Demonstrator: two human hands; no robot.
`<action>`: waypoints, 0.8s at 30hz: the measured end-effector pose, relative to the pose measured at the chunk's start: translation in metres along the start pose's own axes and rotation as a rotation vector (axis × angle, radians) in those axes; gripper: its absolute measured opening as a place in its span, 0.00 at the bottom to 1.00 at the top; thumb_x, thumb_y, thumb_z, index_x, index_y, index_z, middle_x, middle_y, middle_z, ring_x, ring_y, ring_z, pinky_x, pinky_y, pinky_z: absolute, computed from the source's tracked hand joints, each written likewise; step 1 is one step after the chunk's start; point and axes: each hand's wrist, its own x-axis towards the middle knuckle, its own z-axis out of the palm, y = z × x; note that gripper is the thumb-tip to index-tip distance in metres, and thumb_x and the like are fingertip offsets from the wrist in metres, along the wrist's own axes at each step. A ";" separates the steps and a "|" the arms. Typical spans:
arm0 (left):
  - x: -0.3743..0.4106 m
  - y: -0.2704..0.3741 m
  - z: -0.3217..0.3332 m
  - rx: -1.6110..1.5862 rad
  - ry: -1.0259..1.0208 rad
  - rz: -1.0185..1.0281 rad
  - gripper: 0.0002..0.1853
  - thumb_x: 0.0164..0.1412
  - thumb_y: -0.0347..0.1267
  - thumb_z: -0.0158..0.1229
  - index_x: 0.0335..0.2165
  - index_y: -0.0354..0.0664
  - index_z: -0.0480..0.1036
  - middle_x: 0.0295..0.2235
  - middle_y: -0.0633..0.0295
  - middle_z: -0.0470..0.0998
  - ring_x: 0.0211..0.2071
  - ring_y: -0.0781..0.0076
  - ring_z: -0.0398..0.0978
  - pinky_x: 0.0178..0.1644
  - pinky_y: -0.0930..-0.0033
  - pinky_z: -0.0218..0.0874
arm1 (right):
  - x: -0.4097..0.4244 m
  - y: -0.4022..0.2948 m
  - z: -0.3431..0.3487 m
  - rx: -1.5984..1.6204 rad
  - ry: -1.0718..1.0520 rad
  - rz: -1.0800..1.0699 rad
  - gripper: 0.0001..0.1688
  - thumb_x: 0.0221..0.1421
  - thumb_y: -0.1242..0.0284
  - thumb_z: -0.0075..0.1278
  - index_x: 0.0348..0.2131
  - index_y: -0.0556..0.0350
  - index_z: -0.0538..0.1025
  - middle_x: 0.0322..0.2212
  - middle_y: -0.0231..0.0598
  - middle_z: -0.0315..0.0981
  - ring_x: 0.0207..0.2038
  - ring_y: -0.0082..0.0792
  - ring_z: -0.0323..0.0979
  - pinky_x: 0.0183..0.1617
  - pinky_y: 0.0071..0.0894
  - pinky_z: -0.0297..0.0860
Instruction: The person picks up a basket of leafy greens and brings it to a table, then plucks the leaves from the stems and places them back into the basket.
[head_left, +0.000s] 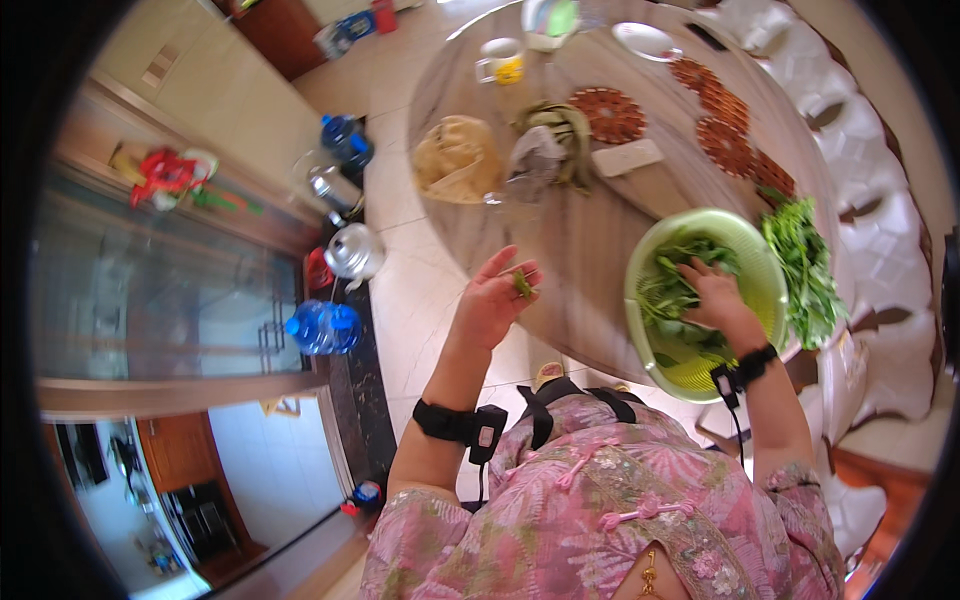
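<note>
My left hand (501, 296) is raised palm up beside the table's near edge. Its fingers curl partly around a small green leaf scrap (523, 284). My right hand (712, 296) reaches into a light green plastic colander (634, 300), fingers spread over loose leafy greens (667, 281). Its fingertips touch the leaves, and I see nothing gripped there. A larger bunch of leafy greens (806, 270) lies on the table just right of the colander.
The round wood-grain table (570, 300) also carries a tan cloth bag (459, 157), crumpled cloth (570, 135), woven trivets (607, 115), a mug (501, 60) and a white dish (643, 40). White chairs (877, 217) line the right side. Water jugs (326, 328) stand along the left wall.
</note>
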 end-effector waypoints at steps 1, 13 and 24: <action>-0.007 0.001 -0.008 -0.008 -0.039 0.040 0.26 0.47 0.19 0.45 0.48 0.43 0.58 0.42 0.48 0.67 0.43 0.56 0.67 0.46 0.58 0.60 | -0.006 0.005 0.001 0.012 0.095 -0.038 0.49 0.27 0.62 0.61 0.52 0.42 0.58 0.54 0.43 0.49 0.52 0.58 0.51 0.54 0.49 0.53; -0.210 -0.052 -0.068 0.071 0.784 0.252 0.23 0.47 0.24 0.55 0.44 0.40 0.60 0.31 0.57 0.72 0.26 0.70 0.73 0.22 0.76 0.62 | -0.045 -0.099 -0.028 0.352 0.296 -0.635 0.26 0.37 0.75 0.53 0.42 0.55 0.68 0.38 0.46 0.68 0.35 0.42 0.69 0.41 0.32 0.64; -0.434 -0.159 -0.094 -0.328 1.311 0.498 0.17 0.47 0.27 0.57 0.38 0.42 0.63 0.23 0.61 0.72 0.15 0.77 0.65 0.14 0.81 0.50 | -0.081 -0.194 -0.013 0.211 0.025 -0.901 0.26 0.36 0.70 0.55 0.40 0.55 0.69 0.34 0.45 0.70 0.37 0.45 0.68 0.43 0.34 0.61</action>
